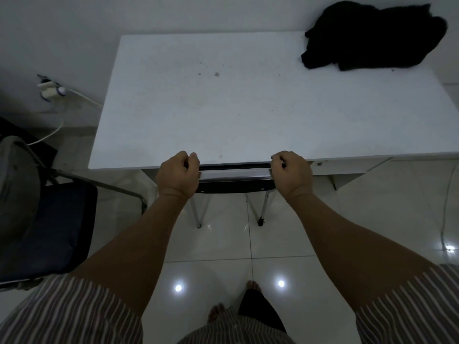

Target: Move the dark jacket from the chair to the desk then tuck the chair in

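The dark jacket (pixel 375 37) lies crumpled on the far right corner of the white desk (pixel 223 108). A chair (pixel 234 178) with a dark backrest and metal legs stands pushed under the desk's near edge, so only its backrest top and two rear legs show. My left hand (pixel 177 173) grips the left end of the backrest's top rail. The rail's right end is held by my right hand (pixel 291 172). Both hands touch the desk's front edge.
A second chair (pixel 49 227) with a dark blue seat stands at the left, close to my left arm. A wall socket with plugs (pixel 51 89) and white cables is left of the desk. Glossy white floor tiles (pixel 223 244) lie below; my bare feet show at the bottom.
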